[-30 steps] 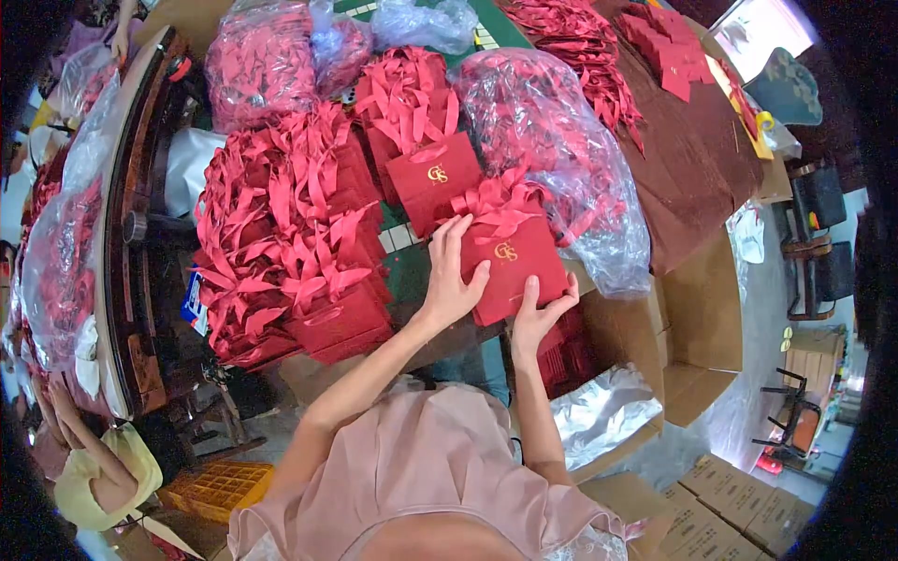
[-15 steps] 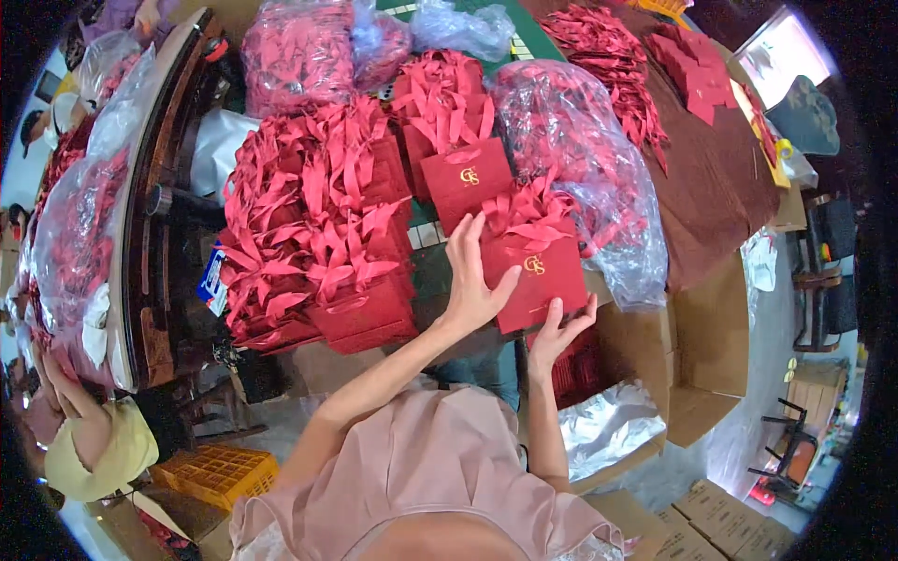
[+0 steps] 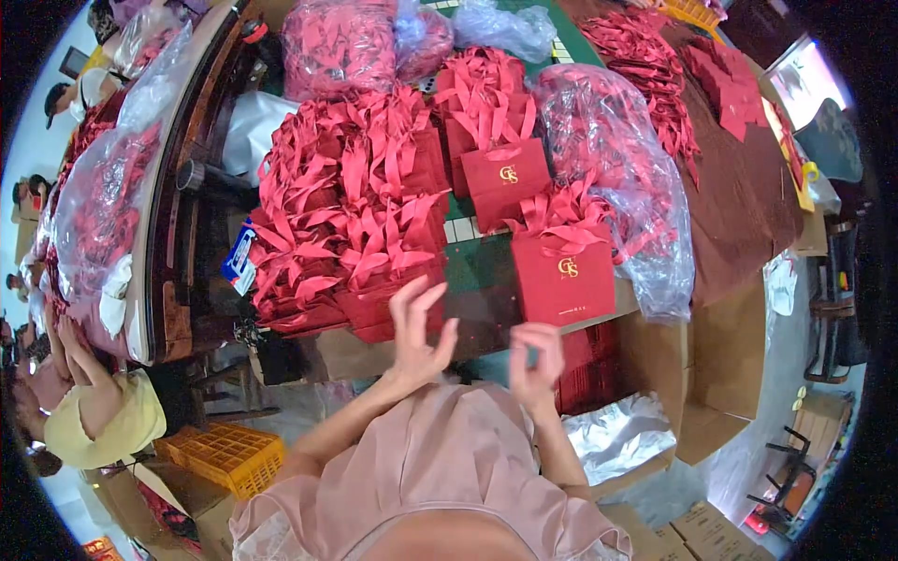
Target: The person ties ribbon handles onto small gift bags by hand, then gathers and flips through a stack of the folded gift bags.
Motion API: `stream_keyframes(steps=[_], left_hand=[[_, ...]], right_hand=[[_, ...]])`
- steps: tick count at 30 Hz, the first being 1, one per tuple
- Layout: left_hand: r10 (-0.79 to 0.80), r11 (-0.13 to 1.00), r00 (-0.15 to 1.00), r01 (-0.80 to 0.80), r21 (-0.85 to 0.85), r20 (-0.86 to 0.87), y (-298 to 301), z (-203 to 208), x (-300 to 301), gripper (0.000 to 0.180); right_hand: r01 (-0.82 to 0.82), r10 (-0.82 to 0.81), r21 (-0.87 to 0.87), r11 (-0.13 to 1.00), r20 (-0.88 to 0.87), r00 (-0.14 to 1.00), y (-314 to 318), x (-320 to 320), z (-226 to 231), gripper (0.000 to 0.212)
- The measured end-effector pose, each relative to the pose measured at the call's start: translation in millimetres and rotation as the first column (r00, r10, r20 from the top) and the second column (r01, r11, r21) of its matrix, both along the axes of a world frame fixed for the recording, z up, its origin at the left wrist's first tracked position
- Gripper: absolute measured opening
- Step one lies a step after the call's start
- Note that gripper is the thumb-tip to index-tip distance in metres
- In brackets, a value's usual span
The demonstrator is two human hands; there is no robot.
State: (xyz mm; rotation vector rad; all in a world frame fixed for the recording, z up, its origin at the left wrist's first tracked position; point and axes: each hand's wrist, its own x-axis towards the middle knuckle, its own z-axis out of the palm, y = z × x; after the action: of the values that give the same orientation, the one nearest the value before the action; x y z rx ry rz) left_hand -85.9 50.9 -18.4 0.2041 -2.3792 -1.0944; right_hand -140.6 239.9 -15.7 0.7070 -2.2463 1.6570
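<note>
My left hand [image 3: 417,338] hovers over the front edge of the table, fingers bent and apart, with nothing in it. Close by, my right hand [image 3: 536,366] is raised in front of a stack of red paper gift bags [image 3: 565,280], its fingers loosely curled and apart, touching no bag. That stack has a gold emblem on its front bag and pink-red ribbon handles on top. Behind it another red gift bag [image 3: 506,182] with the same emblem leans on a further stack. Many red bags with ribbons [image 3: 346,234] stand packed in rows at the left.
Clear plastic sacks of red bags [image 3: 617,159] lie at the right and back. Below the table edge an open cardboard box [image 3: 645,351] holds red bags and silver wrapping [image 3: 622,435]. A yellow crate [image 3: 224,458] is on the floor; another person [image 3: 98,411] sits at left.
Both hands have let go of the front stack of bags and drawn back toward my body. The stack stays on the table. The whole view has shifted, so things appear further right.
</note>
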Motion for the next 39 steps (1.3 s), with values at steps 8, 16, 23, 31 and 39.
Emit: stream_keyframes(steps=[8, 16, 23, 31, 39], left_hand=[[0.283, 0.958, 0.953, -0.287, 0.024, 0.11, -28, -36, 74, 0.053], [0.357, 0.928, 0.922, -0.332, -0.171, 0.149, -23, -38, 80, 0.07], [0.381, 0.919, 0.895, -0.393, 0.007, 0.23, -29, -60, 98, 0.083], [0.357, 0.924, 0.902, -0.379, 0.052, 0.241, -25, -74, 82, 0.085], [0.343, 0.939, 0.913, -0.333, -0.083, 0.219, -16, -77, 74, 0.093]], right_hand=[[-0.216, 0.209, -0.016, 0.976, 0.33, 0.92, -83, -33, -49, 0.047], [-0.239, 0.216, 0.014, 0.971, 0.376, 0.901, -133, -79, -75, 0.053], [-0.354, 0.362, -0.114, 0.928, 0.495, 0.79, -132, -84, -77, 0.057], [-0.383, 0.373, -0.044, 0.923, 0.355, 0.857, -125, -86, -78, 0.091], [-0.346, 0.325, 0.012, 0.938, 0.316, 0.891, -142, -101, -81, 0.082]])
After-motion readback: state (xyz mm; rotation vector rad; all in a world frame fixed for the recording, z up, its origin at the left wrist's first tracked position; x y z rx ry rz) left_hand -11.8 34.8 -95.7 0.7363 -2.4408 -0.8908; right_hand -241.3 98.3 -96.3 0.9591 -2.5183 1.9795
